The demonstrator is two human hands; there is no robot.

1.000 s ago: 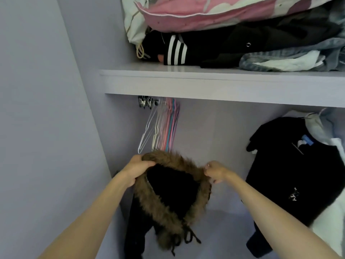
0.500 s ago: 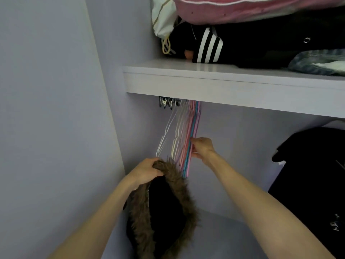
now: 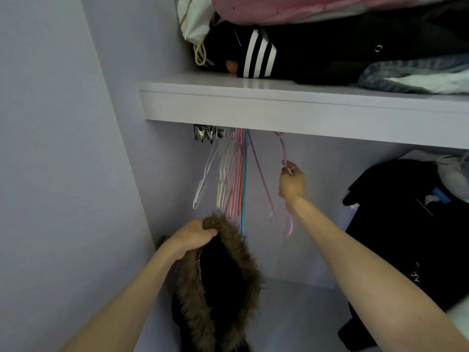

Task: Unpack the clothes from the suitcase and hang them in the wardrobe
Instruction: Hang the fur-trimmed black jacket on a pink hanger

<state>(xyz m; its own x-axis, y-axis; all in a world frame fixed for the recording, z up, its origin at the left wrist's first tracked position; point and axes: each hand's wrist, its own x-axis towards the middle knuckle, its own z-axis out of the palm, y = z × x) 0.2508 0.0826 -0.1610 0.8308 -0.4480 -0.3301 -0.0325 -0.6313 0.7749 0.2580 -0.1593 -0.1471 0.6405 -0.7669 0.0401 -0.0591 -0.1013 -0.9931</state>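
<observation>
Coat (image 3: 218,288): black, hood trimmed in brown fur, hanging at 6 o'clock in the view, low inside the wardrobe (image 3: 253,107) and near its left wall. Left hand (image 3: 194,236): fingers curled tight round the top of the fur trim, bearing the coat's weight; the rest of the coat drops out of sight below. Right hand (image 3: 291,182): raised at about 1 o'clock from the coat, fingers closed round the neck of a pink hanger (image 3: 285,158), a ring visible on one finger. The pink hanger's hook reaches up to the underside of the shelf; whether it sits on the rail cannot be told. Its lower wire trails down beside the forearm. Bunch of empty hangers (image 3: 233,179): white, cream, pink, blue and purple, packed together at 12 o'clock above the coat, just left of the pink hanger and apart from it. Metal clips (image 3: 206,133): a dark cluster at 11 o'clock, tucked under the shelf edge. Black garment (image 3: 406,224): already hung at 3 o'clock, well apart from the coat, with pale clothing behind it. Shelf contents, 12 to 2 o'clock: pink bedding (image 3: 330,6) on top, a black garment with white stripes (image 3: 258,57), folded denim (image 3: 416,72) at the right.
</observation>
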